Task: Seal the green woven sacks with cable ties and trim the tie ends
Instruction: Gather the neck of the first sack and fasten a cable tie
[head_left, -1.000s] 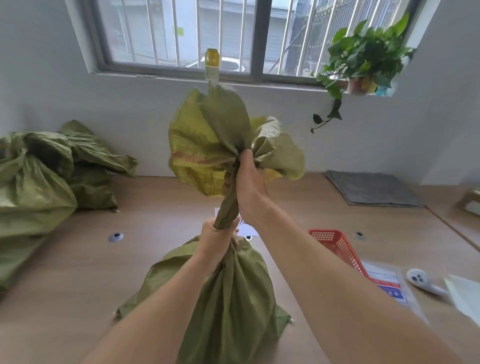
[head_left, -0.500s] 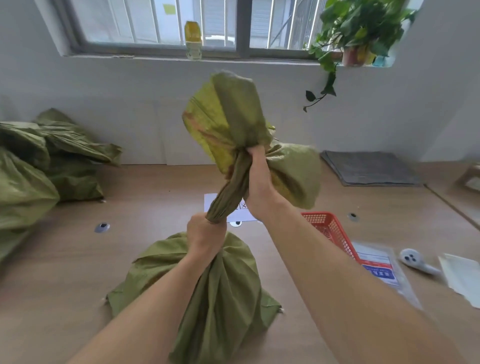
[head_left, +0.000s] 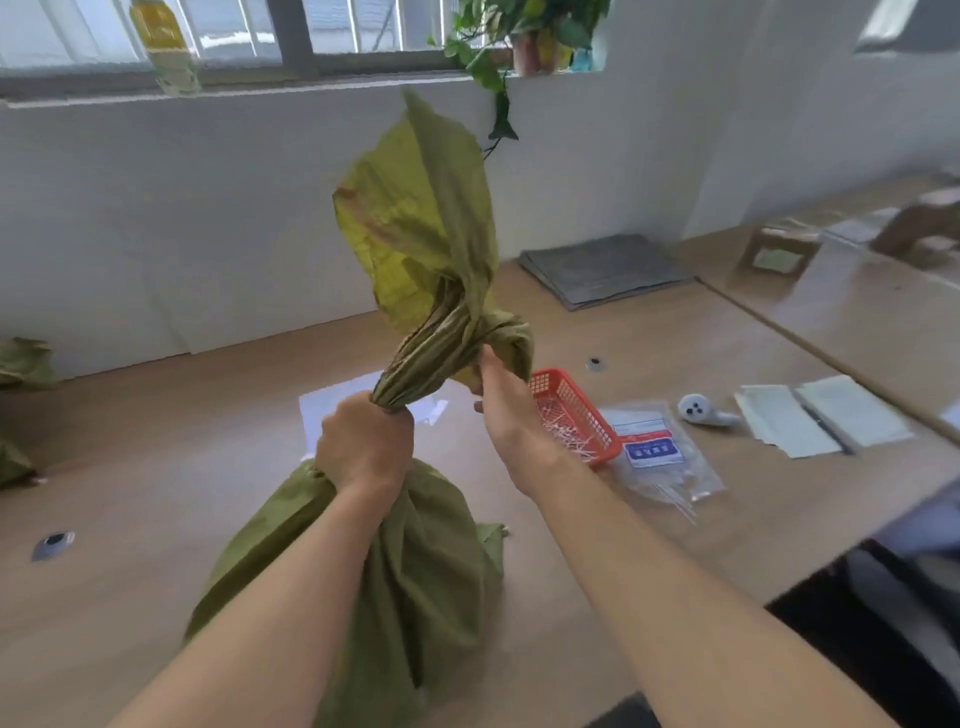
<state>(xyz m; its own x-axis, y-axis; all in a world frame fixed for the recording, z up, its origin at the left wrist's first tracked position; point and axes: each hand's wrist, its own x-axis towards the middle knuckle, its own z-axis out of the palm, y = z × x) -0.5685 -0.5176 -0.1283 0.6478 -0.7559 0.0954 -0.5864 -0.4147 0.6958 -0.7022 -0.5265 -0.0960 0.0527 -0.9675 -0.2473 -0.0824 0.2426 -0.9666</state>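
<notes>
Right hand (head_left: 506, 410) has slid off the twist and opened, fingertips only brushing the flared top. Left hand (head_left: 363, 447) is clamped around the twisted neck (head_left: 426, 358) of the green sack (head_left: 395, 582) standing on the table (head_left: 156, 467). The neck leans up and right; cable ties (head_left: 563, 428) wait in the red basket (head_left: 597, 415) beside that free right hand.

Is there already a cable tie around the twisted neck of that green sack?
No, the twisted neck is bare above the left hand.
</notes>
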